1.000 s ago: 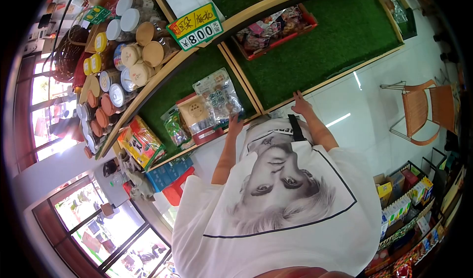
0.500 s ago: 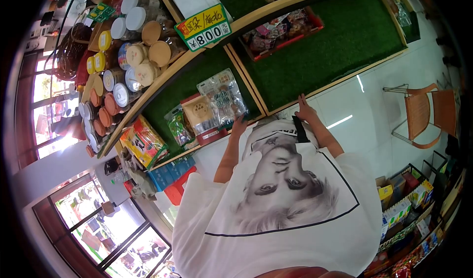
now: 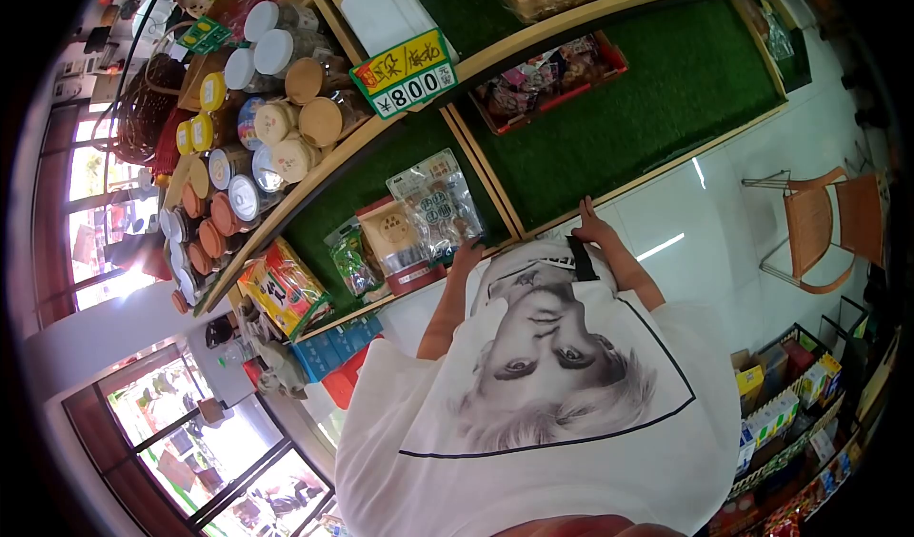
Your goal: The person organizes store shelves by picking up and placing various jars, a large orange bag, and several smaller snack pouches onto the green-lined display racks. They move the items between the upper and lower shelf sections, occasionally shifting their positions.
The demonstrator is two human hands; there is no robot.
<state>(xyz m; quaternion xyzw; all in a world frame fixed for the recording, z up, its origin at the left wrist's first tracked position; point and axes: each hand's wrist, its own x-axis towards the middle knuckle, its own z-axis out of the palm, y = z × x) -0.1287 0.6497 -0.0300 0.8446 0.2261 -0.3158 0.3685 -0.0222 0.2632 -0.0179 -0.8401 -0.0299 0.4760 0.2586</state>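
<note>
My left hand (image 3: 466, 253) is at the wooden front edge of the green-lined display shelf (image 3: 657, 118), fingertips right by the lower corner of a clear printed snack bag (image 3: 439, 201). Beside that bag lie a brown and red pouch (image 3: 398, 245) and a green snack packet (image 3: 354, 263). My right hand (image 3: 597, 229) is farther right along the same edge, its fingers stretched toward the wood and nothing in it. A black strap (image 3: 583, 258) lies close to its wrist, on my white shirt (image 3: 571, 470).
Lidded jars (image 3: 276, 51) are stacked at the upper left, near a yellow-green price sign (image 3: 405, 72). A red box (image 3: 543, 80) of wrapped sweets sits on the shelf. A folding chair (image 3: 817, 237) stands at right, above racks of boxed goods (image 3: 776, 418).
The shelf and its goods sit slightly lower and to the right in the view. Both hands stay at the shelf edge, and the bags keep their places.
</note>
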